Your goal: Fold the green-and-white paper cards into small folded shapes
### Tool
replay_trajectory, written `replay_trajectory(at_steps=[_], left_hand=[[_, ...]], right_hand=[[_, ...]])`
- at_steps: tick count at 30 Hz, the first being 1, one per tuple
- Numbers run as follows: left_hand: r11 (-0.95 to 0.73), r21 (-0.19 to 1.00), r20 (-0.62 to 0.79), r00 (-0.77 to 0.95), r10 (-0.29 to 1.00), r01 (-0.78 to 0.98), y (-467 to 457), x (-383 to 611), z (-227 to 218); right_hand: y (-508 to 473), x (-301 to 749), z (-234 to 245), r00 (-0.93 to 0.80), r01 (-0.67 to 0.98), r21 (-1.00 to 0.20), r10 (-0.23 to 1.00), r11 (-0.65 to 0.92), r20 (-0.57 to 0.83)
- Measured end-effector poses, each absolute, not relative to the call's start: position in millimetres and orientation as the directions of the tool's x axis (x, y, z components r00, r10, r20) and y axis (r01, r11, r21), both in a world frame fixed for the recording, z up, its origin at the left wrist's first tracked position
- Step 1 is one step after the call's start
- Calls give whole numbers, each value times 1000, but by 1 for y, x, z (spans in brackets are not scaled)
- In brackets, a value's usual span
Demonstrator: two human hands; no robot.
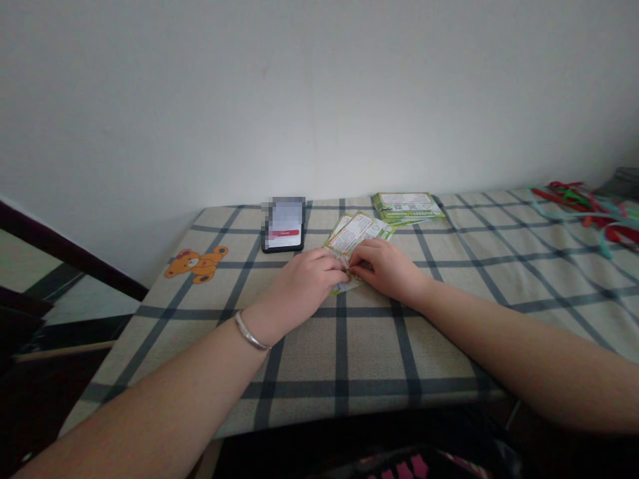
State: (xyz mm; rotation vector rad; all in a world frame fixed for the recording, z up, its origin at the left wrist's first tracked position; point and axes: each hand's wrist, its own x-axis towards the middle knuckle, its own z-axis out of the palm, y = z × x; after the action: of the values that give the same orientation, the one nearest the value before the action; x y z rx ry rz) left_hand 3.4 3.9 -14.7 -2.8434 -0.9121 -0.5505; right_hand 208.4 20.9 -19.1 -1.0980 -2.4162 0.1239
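Observation:
Several green-and-white printed cards (355, 231) lie fanned and overlapping on the checked tablecloth, partly covered by my fingers. My left hand (315, 274), with a silver bangle at the wrist, rests over the left side of these cards, its fingers bent and closed. From the right, my right hand (383, 265) meets it, thumb and fingertips pinched close to the left fingertips. Whatever sits between the fingertips is too small and too hidden to name. Beyond my right hand is a stack of similar cards (407, 207) near the wall.
A phone (284, 225) with a lit screen lies left of the cards. An orange teddy bear cutout (196, 264) is at the table's left. Tangled coloured strips (589, 209) lie at the far right. The wall (319, 100) borders the table's back edge.

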Motion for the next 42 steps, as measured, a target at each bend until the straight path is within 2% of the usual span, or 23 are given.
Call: replay_trajectory(at_steps=[4,11,14,19,24,32,42], left_hand=[[-790,-17,340,747,571,612,-3,8,-11],[-784,-25,340,743,577,620,-5,7,-12],[-783,-18,337,741,581,622,-5,6,-13],[-779,-34,326,744,584,626,-6,6,-10],[-789,-53,306,762,571,612,-9,7,-4],[-791,-45,281,768,576,610,-12,6,0],[-786,-38,242,769,592,617,-14,2,4]], right_hand=[[21,211,-17,-557,700,-266,740,663,378],[7,223,-8,-714,627,-23,587,779,382],[2,225,-5,-764,595,23,556,804,325],[-1,221,0,-781,613,97,582,784,226],[0,220,5,-775,629,171,593,758,218],[-1,227,14,-714,700,162,675,696,186],[1,238,18,-674,735,221,725,641,142]])
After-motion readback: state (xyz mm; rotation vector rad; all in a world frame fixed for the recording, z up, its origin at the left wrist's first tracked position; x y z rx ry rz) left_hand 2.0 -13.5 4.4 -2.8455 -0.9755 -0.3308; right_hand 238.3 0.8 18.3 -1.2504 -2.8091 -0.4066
